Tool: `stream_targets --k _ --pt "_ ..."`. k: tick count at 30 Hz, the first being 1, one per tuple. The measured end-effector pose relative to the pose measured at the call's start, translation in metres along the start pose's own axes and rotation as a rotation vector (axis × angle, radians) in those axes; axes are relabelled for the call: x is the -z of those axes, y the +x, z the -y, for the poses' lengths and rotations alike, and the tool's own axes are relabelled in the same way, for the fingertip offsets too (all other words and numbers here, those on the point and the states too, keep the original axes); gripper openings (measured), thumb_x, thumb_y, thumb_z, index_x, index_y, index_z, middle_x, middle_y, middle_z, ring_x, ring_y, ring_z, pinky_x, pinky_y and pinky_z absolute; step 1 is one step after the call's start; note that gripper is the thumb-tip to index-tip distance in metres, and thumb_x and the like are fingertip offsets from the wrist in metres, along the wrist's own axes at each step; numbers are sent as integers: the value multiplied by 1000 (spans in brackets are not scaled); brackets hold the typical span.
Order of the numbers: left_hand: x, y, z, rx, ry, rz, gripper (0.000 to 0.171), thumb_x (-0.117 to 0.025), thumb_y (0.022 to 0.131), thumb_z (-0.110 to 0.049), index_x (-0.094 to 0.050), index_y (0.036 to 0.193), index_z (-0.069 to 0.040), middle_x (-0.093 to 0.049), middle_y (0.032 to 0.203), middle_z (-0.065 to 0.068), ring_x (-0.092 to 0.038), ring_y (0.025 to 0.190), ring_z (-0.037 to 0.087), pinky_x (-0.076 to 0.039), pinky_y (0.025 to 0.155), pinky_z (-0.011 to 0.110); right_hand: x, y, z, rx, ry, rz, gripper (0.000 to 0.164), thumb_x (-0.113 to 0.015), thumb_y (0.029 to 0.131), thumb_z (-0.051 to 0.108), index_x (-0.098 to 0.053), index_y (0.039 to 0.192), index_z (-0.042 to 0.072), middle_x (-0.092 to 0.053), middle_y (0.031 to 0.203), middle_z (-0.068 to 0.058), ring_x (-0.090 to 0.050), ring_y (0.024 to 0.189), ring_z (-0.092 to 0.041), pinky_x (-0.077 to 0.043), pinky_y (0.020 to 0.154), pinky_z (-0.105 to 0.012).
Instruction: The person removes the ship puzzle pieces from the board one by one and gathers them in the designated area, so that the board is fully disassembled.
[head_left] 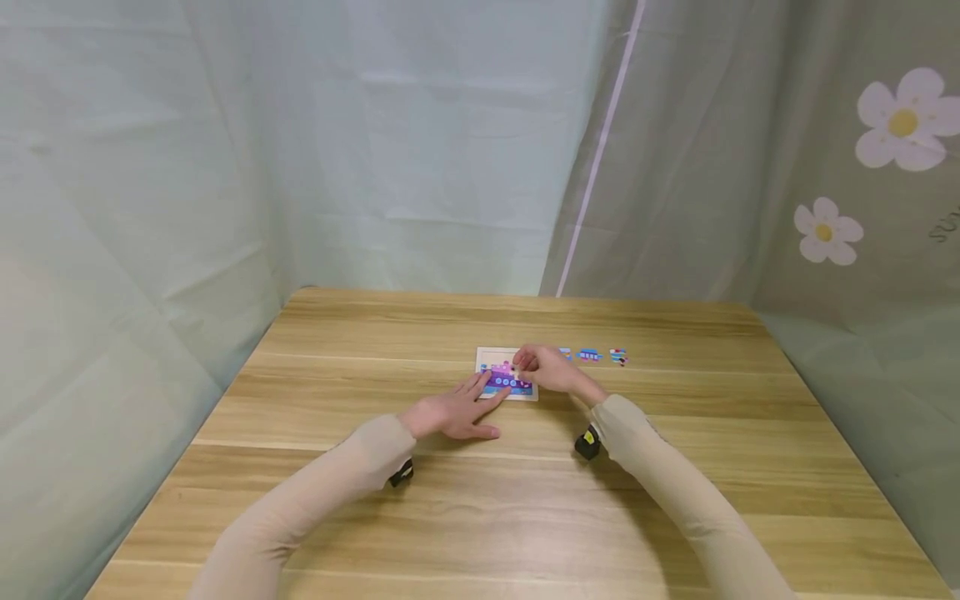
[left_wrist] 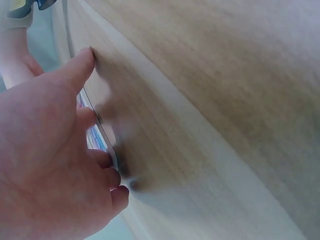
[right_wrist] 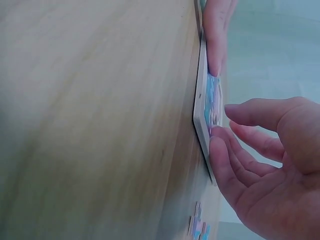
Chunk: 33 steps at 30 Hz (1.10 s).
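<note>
A small framed jigsaw puzzle [head_left: 497,394] with a purple, pink and blue picture lies on the wooden table. My left hand [head_left: 459,410] rests over its lower left part, fingers stretched out and fingertips pressing the picture; the thumb lies on the wood. From the right, my right hand [head_left: 551,368] reaches over the frame with bent fingers. Between thumb and fingers it pinches a small light puzzle piece [head_left: 515,374], low over the picture. In the right wrist view the lower fingers [right_wrist: 220,155] rest at the frame's edge, and the piece itself is hidden.
To the right of the frame lie several loose pieces: a blue and purple one [head_left: 589,355], a multicoloured one [head_left: 618,357], and another partly behind the right hand. Pale curtains [head_left: 450,167] hang behind and beside the table [head_left: 375,333].
</note>
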<state>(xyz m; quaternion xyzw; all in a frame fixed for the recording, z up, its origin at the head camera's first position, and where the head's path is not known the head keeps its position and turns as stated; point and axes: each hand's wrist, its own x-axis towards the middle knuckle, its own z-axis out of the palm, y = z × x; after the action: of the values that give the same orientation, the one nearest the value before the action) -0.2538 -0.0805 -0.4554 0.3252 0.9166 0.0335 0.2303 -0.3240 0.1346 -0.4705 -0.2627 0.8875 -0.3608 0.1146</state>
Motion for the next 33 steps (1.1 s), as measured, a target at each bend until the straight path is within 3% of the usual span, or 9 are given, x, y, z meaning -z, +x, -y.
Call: stream_targets --k 12,19,33 --pt "-1 2 -2 15 24 5 75 -42 98 -56 -10 157 -23 5 162 21 0 151 37 -17 121 51 -3 8 4 -31 -65 23 35 -69 87 6 -60 119 -2 -68 107 -18 -67 97 -28 -56 86 -35" --pt "2 2 -4 27 21 15 74 -41 98 -56 -8 157 -24 7 162 20 2 151 36 -17 121 51 -5 12 4 -48 -78 42 33 -71 87 12 -63 118 3 -67 107 -15 -65 97 -26 -55 87 -38" --pt "3 2 -5 34 -8 27 74 -43 98 -53 -10 157 -24 7 162 22 1 151 37 -17 121 49 -7 15 7 -54 -20 54 34 -71 84 0 -55 114 3 -64 111 -18 -65 97 -27 -55 88 -37"
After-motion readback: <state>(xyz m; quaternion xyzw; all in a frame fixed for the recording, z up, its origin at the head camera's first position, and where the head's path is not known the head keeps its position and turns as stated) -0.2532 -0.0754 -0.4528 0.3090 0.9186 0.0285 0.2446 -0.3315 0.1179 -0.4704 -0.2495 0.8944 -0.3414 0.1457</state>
